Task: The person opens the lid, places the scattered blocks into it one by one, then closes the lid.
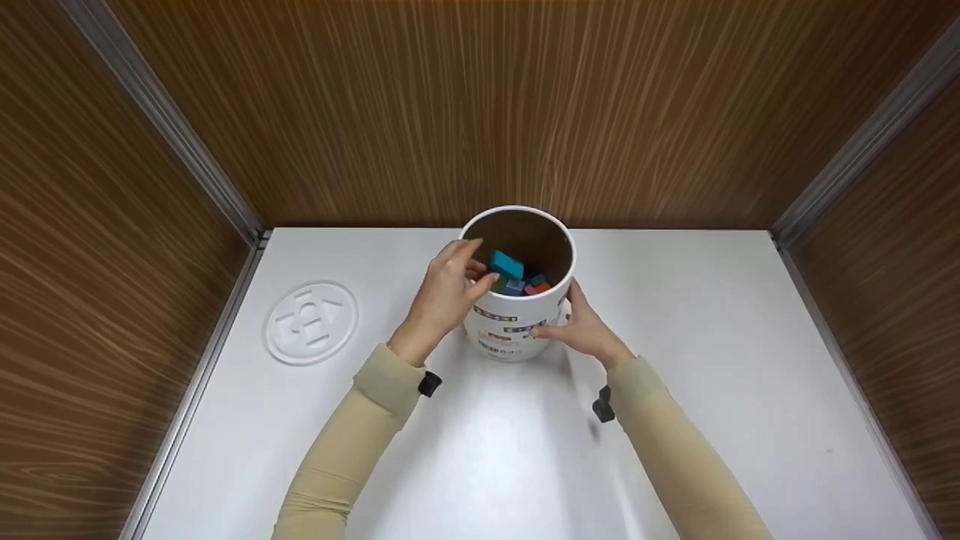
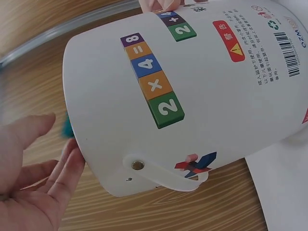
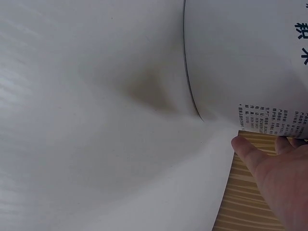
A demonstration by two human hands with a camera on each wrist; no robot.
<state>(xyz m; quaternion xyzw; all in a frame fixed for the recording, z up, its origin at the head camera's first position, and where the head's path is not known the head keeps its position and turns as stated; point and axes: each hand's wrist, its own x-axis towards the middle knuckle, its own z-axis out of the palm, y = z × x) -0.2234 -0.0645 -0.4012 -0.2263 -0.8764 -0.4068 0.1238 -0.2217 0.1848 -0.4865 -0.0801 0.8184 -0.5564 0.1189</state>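
Note:
A white bucket (image 1: 510, 330) with printed number blocks stands upright on the table. My left hand (image 1: 444, 289) is at its left rim, fingers and thumb spread apart, the fingertips over the opening. Right beside those fingers a teal block (image 1: 507, 265) lies tilted on top of other coloured blocks (image 1: 514, 287) inside. In the left wrist view the left hand (image 2: 38, 178) shows with its fingers apart at the rim, and the teal block is a blur behind it. My right hand (image 1: 589, 330) holds the bucket's right side, thumb on the front; its other fingers are partly hidden.
A white round plate (image 1: 311, 322) with raised shapes lies on the table at the left. Brown wood-grain panels (image 1: 480, 112) stand at the back and both sides. A white handle (image 2: 178, 180) hangs against the bucket's side.

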